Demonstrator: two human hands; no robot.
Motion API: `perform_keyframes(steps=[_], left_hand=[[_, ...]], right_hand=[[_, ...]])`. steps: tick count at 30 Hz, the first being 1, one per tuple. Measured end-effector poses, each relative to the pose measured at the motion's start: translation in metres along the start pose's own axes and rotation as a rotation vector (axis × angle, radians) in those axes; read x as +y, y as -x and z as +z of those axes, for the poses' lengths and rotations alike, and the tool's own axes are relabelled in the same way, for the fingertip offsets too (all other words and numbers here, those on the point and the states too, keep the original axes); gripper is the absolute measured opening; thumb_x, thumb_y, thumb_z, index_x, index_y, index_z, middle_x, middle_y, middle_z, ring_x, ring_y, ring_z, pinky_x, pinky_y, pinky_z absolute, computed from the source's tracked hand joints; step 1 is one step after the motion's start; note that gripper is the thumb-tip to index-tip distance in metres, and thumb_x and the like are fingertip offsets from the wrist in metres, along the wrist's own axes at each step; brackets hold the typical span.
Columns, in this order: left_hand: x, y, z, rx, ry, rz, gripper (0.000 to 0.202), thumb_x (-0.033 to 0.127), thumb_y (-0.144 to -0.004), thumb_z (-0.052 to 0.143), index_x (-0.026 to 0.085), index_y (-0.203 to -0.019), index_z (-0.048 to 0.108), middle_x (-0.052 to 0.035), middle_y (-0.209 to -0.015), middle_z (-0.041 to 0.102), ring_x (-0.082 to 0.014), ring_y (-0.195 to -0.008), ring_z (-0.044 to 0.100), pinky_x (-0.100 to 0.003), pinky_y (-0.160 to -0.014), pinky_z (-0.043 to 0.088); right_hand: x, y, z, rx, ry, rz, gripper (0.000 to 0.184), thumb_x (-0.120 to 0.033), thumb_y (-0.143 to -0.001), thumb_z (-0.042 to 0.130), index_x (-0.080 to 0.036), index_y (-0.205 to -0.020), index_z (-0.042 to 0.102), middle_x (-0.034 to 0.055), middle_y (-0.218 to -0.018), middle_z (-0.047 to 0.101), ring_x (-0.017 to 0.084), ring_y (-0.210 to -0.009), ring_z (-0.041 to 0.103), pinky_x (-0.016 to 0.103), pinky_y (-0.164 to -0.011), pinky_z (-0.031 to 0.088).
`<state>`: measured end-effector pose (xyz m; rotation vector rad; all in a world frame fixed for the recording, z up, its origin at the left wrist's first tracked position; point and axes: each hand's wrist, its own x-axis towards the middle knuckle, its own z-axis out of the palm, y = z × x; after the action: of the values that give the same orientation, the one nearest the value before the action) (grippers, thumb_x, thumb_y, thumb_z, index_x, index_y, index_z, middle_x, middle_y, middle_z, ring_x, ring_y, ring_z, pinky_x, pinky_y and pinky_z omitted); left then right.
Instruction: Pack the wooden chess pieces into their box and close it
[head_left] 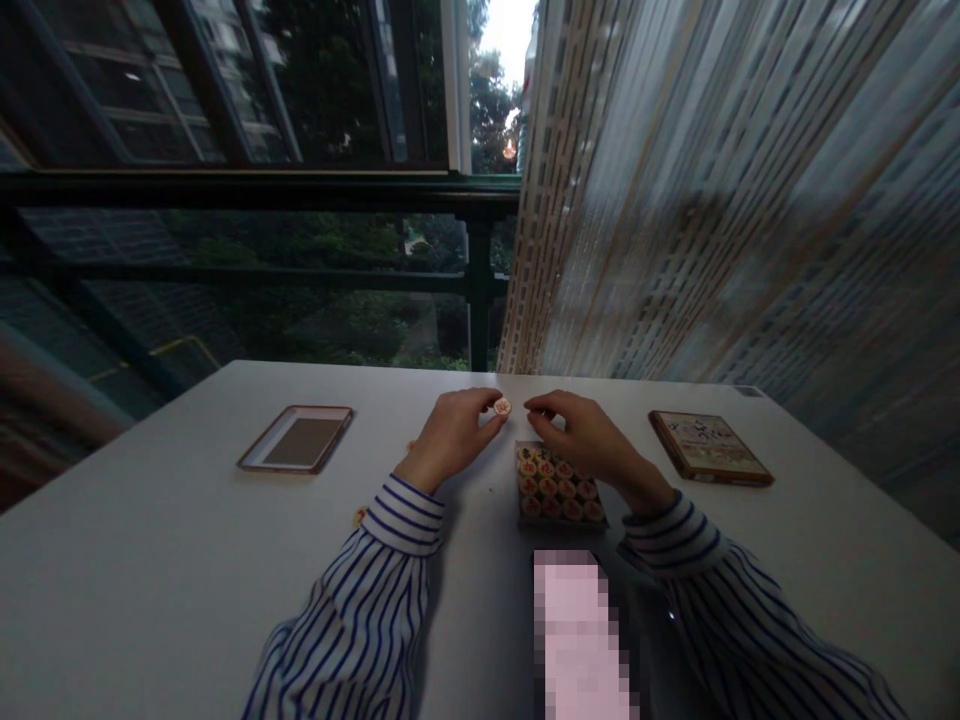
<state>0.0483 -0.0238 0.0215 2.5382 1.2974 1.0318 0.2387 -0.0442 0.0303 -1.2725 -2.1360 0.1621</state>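
Between the thumb and index finger of my left hand (454, 425) is a round Chinese chess piece (502, 407) with a red character facing up. Close by on the right, my right hand (577, 425) has its thumb and fingers slightly apart, with nothing visible between them. Below the right hand, a square box (606, 524) holds several more pieces (550, 488) in rows; the hand covers its far right corner. Another piece (360, 515) lies on the table, partly hidden by my left sleeve. A further piece (411, 446) barely shows behind the left wrist.
On the white table (187, 570), a shallow box lid or tray (296, 440) lies at left and a flat printed box (710, 447) at right. A phone with a blurred-out screen (581, 630) is nearest me. Beyond the far edge are a railing and a curtain (637, 200).
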Motion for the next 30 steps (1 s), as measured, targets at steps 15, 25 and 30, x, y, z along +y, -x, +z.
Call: perform_keyframes(steps=[15, 25, 30], left_hand=[[0.018, 0.001, 0.006, -0.026, 0.005, 0.054, 0.024, 0.031, -0.082, 0.051, 0.018, -0.100, 0.059, -0.0049, -0.092, 0.067, -0.0184, -0.085, 0.060, -0.033, -0.080, 0.042], [0.021, 0.000, 0.010, -0.004, 0.041, 0.050, 0.024, 0.031, -0.079, 0.055, 0.018, -0.098, 0.060, -0.0047, -0.091, 0.067, -0.0186, -0.085, 0.060, -0.036, -0.082, 0.042], [0.019, 0.001, 0.010, -0.042, 0.210, -0.018, 0.027, 0.035, -0.078, 0.055, 0.018, -0.098, 0.062, -0.0049, -0.091, 0.066, -0.0165, -0.082, 0.059, -0.032, -0.078, 0.045]], right_hand=[[0.009, 0.001, 0.005, -0.003, -0.389, 0.158, 0.020, -0.027, -0.078, 0.054, -0.017, -0.094, 0.061, 0.0041, -0.082, 0.068, 0.014, -0.074, 0.063, 0.027, -0.069, 0.049], [0.010, -0.001, 0.008, -0.020, -0.463, 0.174, 0.018, -0.029, -0.078, 0.055, -0.017, -0.090, 0.063, 0.0043, -0.085, 0.068, 0.015, -0.078, 0.064, 0.028, -0.073, 0.049], [0.011, -0.001, 0.003, -0.015, -0.405, 0.175, 0.017, -0.025, -0.078, 0.055, -0.018, -0.089, 0.065, 0.0041, -0.085, 0.069, 0.015, -0.079, 0.063, 0.029, -0.074, 0.049]])
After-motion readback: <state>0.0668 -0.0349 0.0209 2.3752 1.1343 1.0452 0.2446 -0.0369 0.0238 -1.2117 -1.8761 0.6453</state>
